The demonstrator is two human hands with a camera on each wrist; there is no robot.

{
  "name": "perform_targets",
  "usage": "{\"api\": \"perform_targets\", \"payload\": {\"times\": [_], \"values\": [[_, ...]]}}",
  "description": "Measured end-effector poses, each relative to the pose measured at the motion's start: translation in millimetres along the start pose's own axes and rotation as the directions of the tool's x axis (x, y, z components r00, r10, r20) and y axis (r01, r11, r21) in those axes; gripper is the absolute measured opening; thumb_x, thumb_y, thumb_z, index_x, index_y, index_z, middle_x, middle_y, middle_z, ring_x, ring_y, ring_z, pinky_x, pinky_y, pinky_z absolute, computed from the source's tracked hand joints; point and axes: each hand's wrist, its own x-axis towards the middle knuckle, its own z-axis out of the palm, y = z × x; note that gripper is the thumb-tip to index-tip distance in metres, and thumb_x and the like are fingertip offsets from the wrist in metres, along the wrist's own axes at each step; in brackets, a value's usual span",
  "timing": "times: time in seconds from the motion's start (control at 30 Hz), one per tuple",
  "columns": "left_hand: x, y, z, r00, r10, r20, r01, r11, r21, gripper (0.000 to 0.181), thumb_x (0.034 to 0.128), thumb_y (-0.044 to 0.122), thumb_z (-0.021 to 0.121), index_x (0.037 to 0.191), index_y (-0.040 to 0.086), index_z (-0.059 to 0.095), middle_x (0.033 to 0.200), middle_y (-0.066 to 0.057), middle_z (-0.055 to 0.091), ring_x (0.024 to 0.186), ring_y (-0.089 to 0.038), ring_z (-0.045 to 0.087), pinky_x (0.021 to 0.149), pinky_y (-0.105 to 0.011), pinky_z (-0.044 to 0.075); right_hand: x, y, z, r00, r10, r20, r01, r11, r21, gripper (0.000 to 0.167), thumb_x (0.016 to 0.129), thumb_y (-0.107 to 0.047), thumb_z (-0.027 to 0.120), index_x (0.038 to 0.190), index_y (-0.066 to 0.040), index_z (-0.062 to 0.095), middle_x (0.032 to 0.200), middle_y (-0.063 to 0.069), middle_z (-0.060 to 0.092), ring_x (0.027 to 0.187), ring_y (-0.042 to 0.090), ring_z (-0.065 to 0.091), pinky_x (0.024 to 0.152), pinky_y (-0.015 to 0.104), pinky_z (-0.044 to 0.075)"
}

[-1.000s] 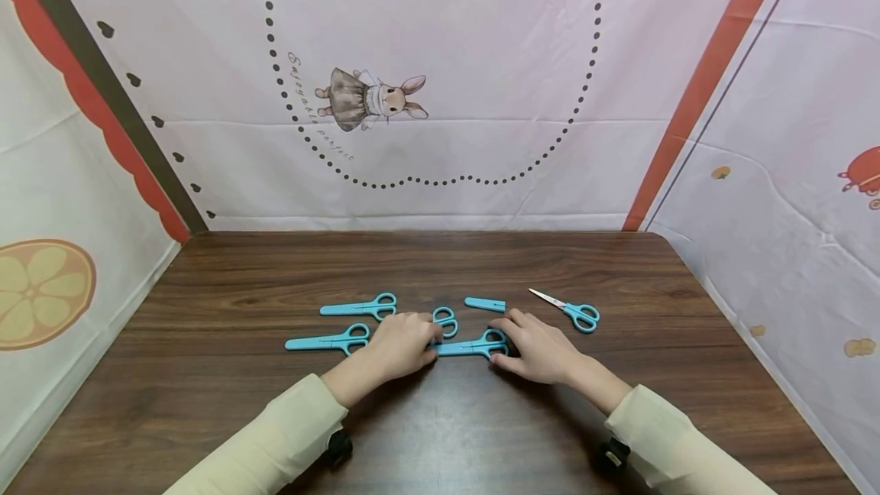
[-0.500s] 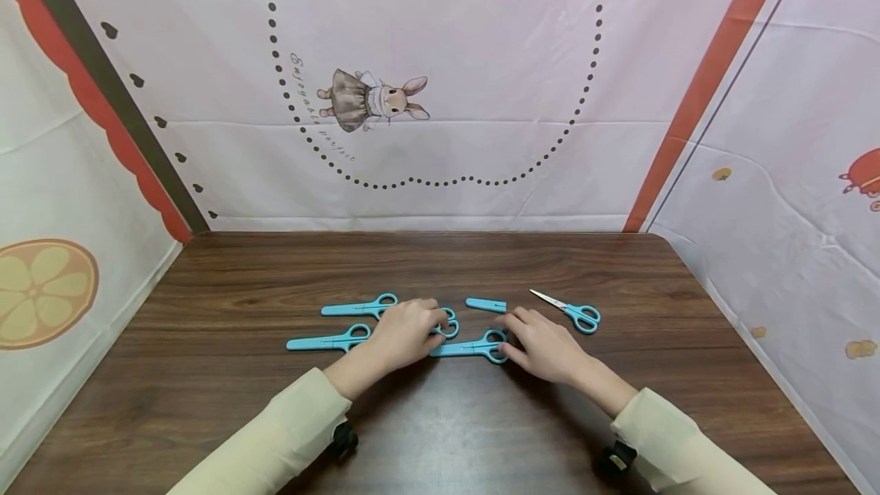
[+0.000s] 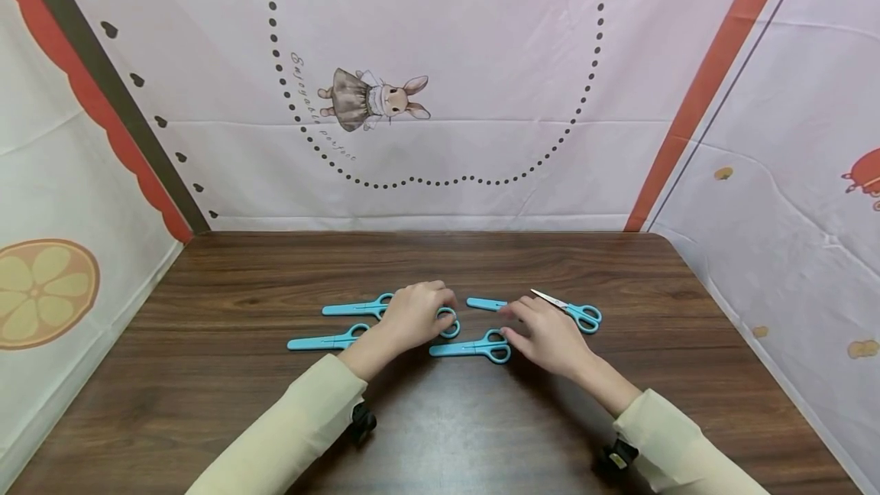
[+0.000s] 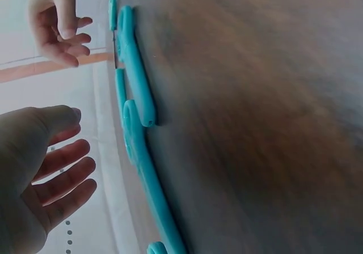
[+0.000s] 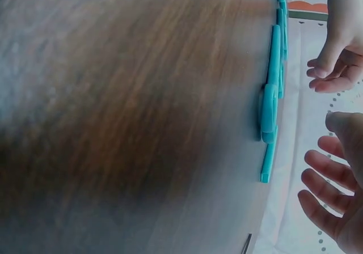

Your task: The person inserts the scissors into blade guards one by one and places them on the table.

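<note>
My left hand [image 3: 415, 315] hovers over the middle of the table, its fingers loosely bent around nothing. Below it lie blue scissors [image 3: 450, 325], their blade end hidden by the hand. In front of them is a pair with its blades in a blue sheath [image 3: 457, 350]. My right hand [image 3: 550, 334] is beside that pair's handles, fingers relaxed and bare in the right wrist view. Past its fingertips sits a loose blue sheath [image 3: 484, 303], partly covered. Farther right, scissors with bare metal blades [image 3: 550, 299] point to the back left.
Two more sheathed scissors, a rear pair [image 3: 351, 310] and a front pair [image 3: 323, 343], lie at the left, handles partly behind my left arm. All rest on a brown wooden table [image 3: 241, 418]. A printed white cloth [image 3: 481, 59] hangs behind it.
My left hand has lifted off the front sheathed scissors and moved back over the middle pair. My right hand has drawn slightly right, away from the front handles.
</note>
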Motion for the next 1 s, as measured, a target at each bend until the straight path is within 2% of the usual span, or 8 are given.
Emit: {"api": "perform_targets", "payload": {"times": [0.3,0.63,1.0], "values": [[14.7,2.6,1.1,0.998,-0.061,0.027,0.062,0.998,-0.030,0.011,0.0813,0.027,0.070,0.091,0.021,0.069,0.090,0.007,0.063,0.072,-0.010,0.061,0.055,-0.026,0.047,-2.6,7,-7,0.994,0.085,-0.069,-0.083,0.996,0.025,0.020,0.079,-0.023,0.071,0.097,-0.014,0.068,0.087,-0.001,0.065,0.079,0.015,0.061,0.063,0.031,0.049],[29.3,1.0,10.7,0.990,-0.122,0.065,0.124,0.992,-0.021,0.016,0.0827,0.031,0.069,0.096,0.022,0.069,0.092,0.006,0.062,0.078,-0.011,0.061,0.062,-0.027,0.050,-8.3,17,-13,0.984,0.170,-0.061,-0.170,0.985,0.004,0.027,0.080,-0.025,0.071,0.103,-0.011,0.067,0.088,0.003,0.064,0.081,0.019,0.060,0.064,0.035,0.049],[40.5,1.7,18.2,0.974,-0.178,0.141,0.185,0.982,-0.038,0.023,0.0833,0.034,0.067,0.102,0.021,0.067,0.097,0.004,0.061,0.081,-0.012,0.059,0.066,-0.029,0.049,-14.5,31,-25,0.955,0.287,-0.069,-0.287,0.958,0.010,0.036,0.080,-0.030,0.070,0.109,-0.010,0.064,0.098,0.006,0.063,0.086,0.024,0.058,0.065,0.042,0.046]]}}
